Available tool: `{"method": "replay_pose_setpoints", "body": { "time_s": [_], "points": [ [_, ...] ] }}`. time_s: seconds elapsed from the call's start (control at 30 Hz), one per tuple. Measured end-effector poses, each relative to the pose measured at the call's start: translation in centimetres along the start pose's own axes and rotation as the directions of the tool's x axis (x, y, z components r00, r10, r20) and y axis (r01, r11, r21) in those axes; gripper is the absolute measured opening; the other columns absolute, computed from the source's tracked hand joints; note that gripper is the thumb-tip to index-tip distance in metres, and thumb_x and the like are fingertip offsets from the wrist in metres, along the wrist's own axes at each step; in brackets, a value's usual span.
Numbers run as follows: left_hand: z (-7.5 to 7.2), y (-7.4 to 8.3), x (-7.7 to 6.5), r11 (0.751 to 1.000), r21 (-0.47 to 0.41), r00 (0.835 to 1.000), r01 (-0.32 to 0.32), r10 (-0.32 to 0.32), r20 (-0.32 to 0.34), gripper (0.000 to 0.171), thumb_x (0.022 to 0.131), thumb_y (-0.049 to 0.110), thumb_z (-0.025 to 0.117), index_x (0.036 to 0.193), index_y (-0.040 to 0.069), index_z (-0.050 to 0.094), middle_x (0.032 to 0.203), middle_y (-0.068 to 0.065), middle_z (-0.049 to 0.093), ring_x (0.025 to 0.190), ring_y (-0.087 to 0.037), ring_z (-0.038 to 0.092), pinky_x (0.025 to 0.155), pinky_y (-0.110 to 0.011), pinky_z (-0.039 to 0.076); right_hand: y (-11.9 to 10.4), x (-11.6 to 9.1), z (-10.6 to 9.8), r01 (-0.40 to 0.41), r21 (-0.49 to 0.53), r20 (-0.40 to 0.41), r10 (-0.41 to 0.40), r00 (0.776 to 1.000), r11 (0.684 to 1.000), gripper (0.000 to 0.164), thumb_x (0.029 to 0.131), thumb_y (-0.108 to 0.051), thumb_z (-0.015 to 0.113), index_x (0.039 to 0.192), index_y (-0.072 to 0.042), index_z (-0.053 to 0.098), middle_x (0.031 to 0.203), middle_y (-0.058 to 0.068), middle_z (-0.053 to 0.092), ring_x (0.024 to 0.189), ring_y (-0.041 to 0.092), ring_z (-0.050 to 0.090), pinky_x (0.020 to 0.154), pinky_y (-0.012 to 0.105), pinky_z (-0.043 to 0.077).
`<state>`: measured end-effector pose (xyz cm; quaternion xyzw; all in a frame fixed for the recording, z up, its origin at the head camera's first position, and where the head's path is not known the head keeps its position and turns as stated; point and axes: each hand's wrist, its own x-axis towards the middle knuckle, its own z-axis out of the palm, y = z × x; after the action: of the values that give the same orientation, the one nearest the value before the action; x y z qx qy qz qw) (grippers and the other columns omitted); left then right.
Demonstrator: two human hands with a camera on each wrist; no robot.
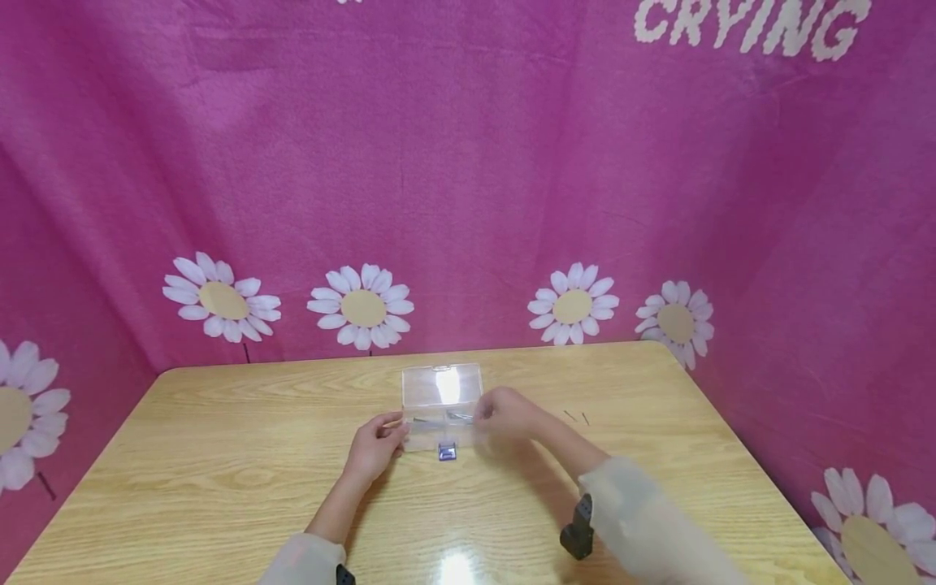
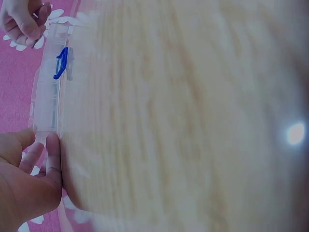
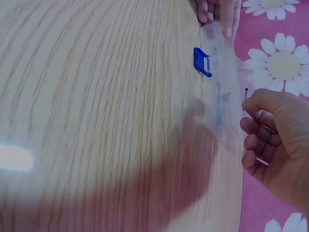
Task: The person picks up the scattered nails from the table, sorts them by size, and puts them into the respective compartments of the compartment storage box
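A clear plastic box (image 1: 424, 441) with a blue latch (image 1: 448, 452) lies on the table, its transparent lid (image 1: 424, 386) raised at the back. Thin dark pieces lie in its compartments. My left hand (image 1: 374, 447) grips the box's left end between thumb and fingers, also seen in the left wrist view. Over the right end of the box, my right hand (image 1: 506, 413) pinches a thin dark nail or screw (image 3: 246, 92) between thumb and forefinger, its headed end sticking up. The other right fingers are curled. Two similar thin dark pieces (image 1: 570, 416) lie right of the box.
The wooden table (image 1: 241, 471) ends at a pink cloth backdrop (image 1: 468, 179) printed with white daisies. Light glares off the tabletop near its front edge.
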<state>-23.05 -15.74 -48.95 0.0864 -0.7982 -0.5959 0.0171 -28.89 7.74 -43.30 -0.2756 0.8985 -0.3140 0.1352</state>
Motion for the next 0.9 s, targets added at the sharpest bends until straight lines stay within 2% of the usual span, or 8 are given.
{"method": "replay_pose_setpoints", "body": {
  "time_s": [0.23,0.4,0.67,0.9],
  "points": [
    [0.0,0.1,0.0,1.000,0.000,1.000,0.007,-0.007,-0.007,0.035,0.092,0.010,0.058,0.123,-0.005,0.056,0.084,-0.014,0.064,0.066,-0.008,0.058,0.063,-0.023,0.054,-1.1,1.0,0.8,0.046,-0.014,0.015,-0.045,0.999,0.999,0.008,0.080,-0.007,0.062,0.073,-0.007,0.066,0.070,-0.002,0.059,0.069,0.011,0.053,0.067,0.023,0.049],
    [0.0,0.1,0.0,1.000,0.001,1.000,0.011,-0.011,-0.001,0.035,0.092,0.010,0.058,0.123,-0.005,0.055,0.084,-0.013,0.064,0.066,-0.008,0.057,0.063,-0.023,0.054,-1.8,1.9,1.6,0.090,-0.004,0.025,-0.090,0.996,0.996,0.012,0.081,-0.007,0.064,0.069,-0.004,0.066,0.064,-0.003,0.056,0.064,0.009,0.050,0.063,0.021,0.048],
    [0.0,0.1,0.0,1.000,0.009,1.000,0.011,-0.011,-0.007,0.035,0.091,0.011,0.058,0.123,-0.005,0.056,0.084,-0.013,0.064,0.065,-0.007,0.057,0.063,-0.023,0.054,-3.0,2.5,2.6,0.046,0.006,0.036,-0.046,0.998,0.999,0.009,0.084,-0.011,0.062,0.081,-0.005,0.068,0.077,0.003,0.065,0.072,0.012,0.057,0.071,0.025,0.052],
    [0.1,0.1,0.0,1.000,-0.016,1.000,0.007,-0.007,-0.010,0.035,0.091,0.009,0.059,0.122,-0.007,0.056,0.085,-0.016,0.066,0.064,-0.008,0.058,0.062,-0.023,0.054,-3.5,3.0,3.8,0.001,0.089,0.034,-0.004,0.999,0.996,0.008,0.084,-0.010,0.063,0.086,-0.004,0.068,0.081,0.003,0.066,0.074,0.012,0.058,0.072,0.024,0.052]
  ]
}}
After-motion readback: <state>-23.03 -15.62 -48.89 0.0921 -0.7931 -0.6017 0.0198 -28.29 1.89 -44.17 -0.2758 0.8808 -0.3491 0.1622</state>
